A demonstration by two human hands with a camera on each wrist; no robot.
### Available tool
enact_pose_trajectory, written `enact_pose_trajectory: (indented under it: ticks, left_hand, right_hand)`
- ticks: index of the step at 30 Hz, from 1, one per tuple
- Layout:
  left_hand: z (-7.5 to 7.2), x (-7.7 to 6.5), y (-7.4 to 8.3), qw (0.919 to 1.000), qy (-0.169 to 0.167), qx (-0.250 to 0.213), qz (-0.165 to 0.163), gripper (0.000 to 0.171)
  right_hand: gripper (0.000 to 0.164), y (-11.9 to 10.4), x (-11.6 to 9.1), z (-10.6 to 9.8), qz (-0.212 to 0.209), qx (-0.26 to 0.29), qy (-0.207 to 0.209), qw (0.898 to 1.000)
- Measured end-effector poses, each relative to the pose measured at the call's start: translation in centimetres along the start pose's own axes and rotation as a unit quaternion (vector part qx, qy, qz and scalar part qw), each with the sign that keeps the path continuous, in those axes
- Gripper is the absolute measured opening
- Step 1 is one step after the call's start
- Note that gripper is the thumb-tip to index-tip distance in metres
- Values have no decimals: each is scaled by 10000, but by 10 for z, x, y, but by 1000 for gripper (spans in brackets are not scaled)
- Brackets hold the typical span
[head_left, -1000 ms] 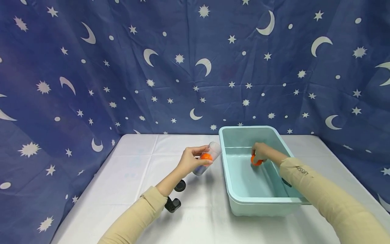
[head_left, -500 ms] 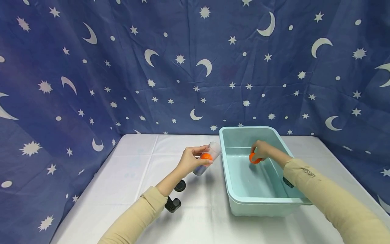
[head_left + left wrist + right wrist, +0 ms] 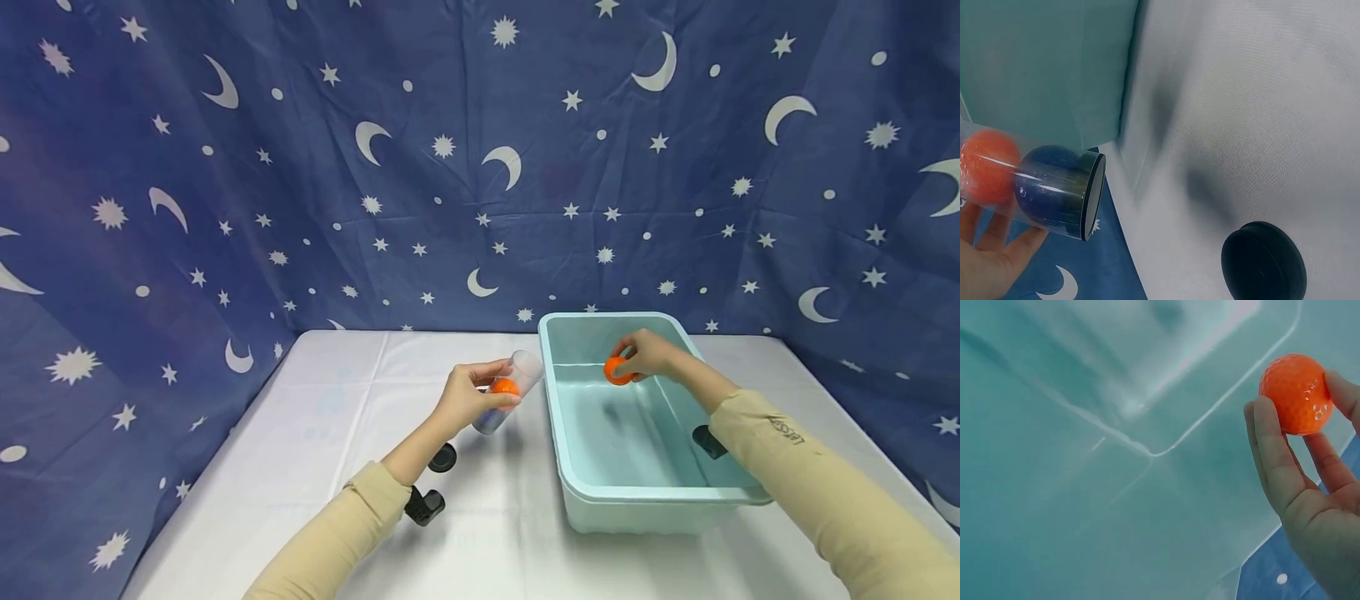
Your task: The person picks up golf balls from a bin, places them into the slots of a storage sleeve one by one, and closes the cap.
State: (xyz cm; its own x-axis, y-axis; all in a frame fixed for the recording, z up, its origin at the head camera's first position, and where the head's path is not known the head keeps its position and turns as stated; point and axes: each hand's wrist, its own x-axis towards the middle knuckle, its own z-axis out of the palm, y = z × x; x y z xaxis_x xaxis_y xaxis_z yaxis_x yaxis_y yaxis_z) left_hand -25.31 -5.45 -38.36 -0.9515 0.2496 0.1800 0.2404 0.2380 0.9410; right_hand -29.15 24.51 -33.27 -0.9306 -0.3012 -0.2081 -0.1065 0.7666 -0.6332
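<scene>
My left hand (image 3: 467,398) grips a clear plastic tube (image 3: 528,367), tilted with its upper end toward the bin. Inside the tube, an orange ball (image 3: 989,167) sits against a dark blue ball (image 3: 1044,185), which lies by the black-rimmed end. Over the light teal bin (image 3: 562,467), my right hand (image 3: 651,353) pinches an orange golf ball (image 3: 1294,394) between thumb and fingertips. The right wrist view shows its dimpled, shiny surface, with the bin's inner corner behind it.
A round black lid (image 3: 443,457) lies on the white-covered table (image 3: 322,417), left of the bin. Black wrist cameras show beside both forearms. A blue curtain (image 3: 420,183) with moons and stars hangs behind the table.
My right hand has lifted the orange golf ball from low in the bin, moving it up and slightly left. The left hand and tube stay almost still.
</scene>
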Motion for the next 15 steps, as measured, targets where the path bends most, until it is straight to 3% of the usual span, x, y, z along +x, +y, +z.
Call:
enact_pose_trajectory:
  ticks: [7,15]
  left_hand:
    - [1,1,1,10000,-16,-12,21,53]
    - [3,2,0,9999,-54,-52,84,54]
  right_hand:
    - [46,-1,-5,-10,93,1052,-56,9944]
    - [48,-7,-8,-15,55,1776,40,9841]
